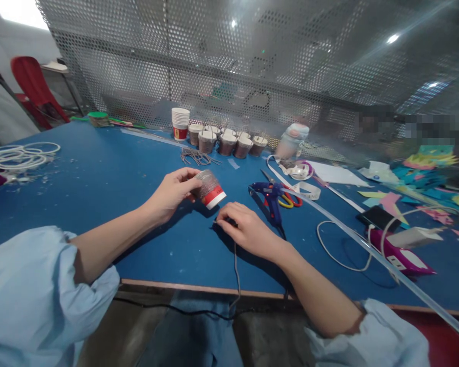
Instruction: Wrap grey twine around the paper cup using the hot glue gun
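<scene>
My left hand (173,192) is closed round a paper cup (211,189), tilted above the blue table. Grey-brown cord is wound round part of the cup; a red band and white rim stay bare. Just right of the cup, my right hand (241,227) is low over the table, thumb and fingers pinched together on a grey cord (236,265). The cord's free length trails from under this hand over the table's front edge. To the right of that hand lies a blue glue gun (270,191), beside scissors (286,199) with red and yellow handles.
At the back stand several cord-wrapped cups (227,143) and a stack of paper cups (180,122). Cut cords (199,156) lie before them. A clear strip (352,234) crosses the right side, near a purple power strip (401,252). Coiled white cable (23,155) lies left.
</scene>
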